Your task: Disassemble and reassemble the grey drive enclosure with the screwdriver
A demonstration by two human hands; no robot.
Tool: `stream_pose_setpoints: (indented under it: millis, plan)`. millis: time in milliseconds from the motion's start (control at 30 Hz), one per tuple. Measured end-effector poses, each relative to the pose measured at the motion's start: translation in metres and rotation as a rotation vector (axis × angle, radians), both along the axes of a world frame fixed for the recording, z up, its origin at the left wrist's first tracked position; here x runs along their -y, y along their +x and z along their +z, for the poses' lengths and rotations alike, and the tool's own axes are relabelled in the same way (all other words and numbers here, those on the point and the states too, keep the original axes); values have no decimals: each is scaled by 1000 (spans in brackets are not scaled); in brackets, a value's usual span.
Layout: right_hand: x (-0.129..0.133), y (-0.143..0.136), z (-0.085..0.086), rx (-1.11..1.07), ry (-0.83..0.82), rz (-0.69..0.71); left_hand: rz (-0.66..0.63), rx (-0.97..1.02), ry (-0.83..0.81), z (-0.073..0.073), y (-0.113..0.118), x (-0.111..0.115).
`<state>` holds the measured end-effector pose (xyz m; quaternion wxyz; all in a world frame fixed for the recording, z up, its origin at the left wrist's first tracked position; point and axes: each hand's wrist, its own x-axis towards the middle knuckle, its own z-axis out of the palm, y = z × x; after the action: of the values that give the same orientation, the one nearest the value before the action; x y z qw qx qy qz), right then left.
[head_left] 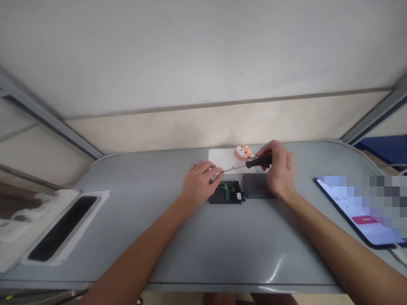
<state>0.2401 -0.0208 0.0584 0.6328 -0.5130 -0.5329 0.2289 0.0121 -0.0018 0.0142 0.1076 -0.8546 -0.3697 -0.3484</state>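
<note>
My right hand (pixel 281 169) is wrapped round the black handle of a screwdriver (pixel 259 161), whose thin shaft points left. The fingers of my left hand (pixel 200 182) are pinched at the tip of that shaft; anything small between them is too tiny to make out. Just below and beside my left hand lies an opened black device with a green circuit board (pixel 227 192), partly covered by the fingers. A dark grey flat case (pixel 257 186) sits to its right, its right end hidden by my right hand. Behind them is a white sheet (pixel 221 159) with small dark specks.
An orange and white animal-faced object (pixel 243 152) rests at the sheet's back right. At the right lies a lit tablet (pixel 362 216) with a cable. On the left, a black phone-like slab (pixel 63 228) lies on white paper, beside a white power strip (pixel 23 237). A wall stands behind.
</note>
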Motion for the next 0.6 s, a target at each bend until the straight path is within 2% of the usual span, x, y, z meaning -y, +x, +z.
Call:
stream_pose_setpoints:
  millis: [167, 400, 600]
  plan:
    - [0, -2, 1, 8, 4, -3, -39, 65, -30, -1, 2, 1]
    - [-10, 3, 2, -101, 44, 3, -111, 424, -416, 5, 12, 8]
    - [-13, 3, 7, -100, 83, 64, -108, 497, -459, 10, 18, 15]
